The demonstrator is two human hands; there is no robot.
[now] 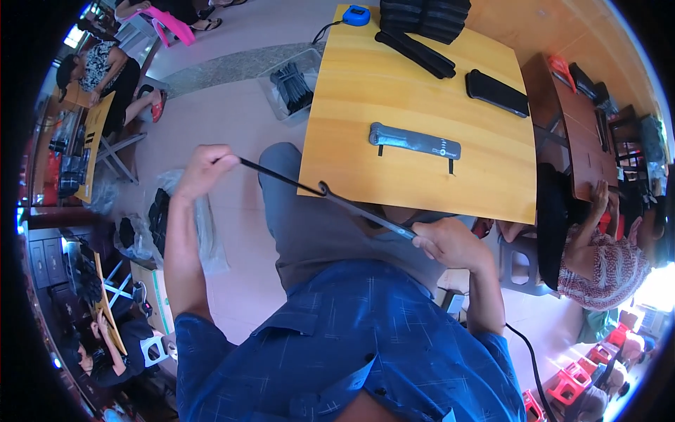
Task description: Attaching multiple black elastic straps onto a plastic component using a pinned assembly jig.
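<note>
My left hand [205, 169] is raised over the floor left of the yellow table, its fingers pinched on the end of a thin black strap [274, 176]. The strap runs taut down to the right and meets the curled end of a long, narrow dark strip [365, 213] in front of the table's near edge. My right hand [450, 243] is closed around the other end of that strip. Whether strap and strip are one piece, I cannot tell. On the table lies a flat dark package in clear plastic [415, 141], with two short black tabs sticking out.
The yellow table [422, 186] also bears a black pouch [496, 93], a long folded black strip [415, 53], a black stack [425, 17] and a blue tape measure [356, 15]. A clear bin of black straps [291, 86] stands left. Other people sit at tables on both sides.
</note>
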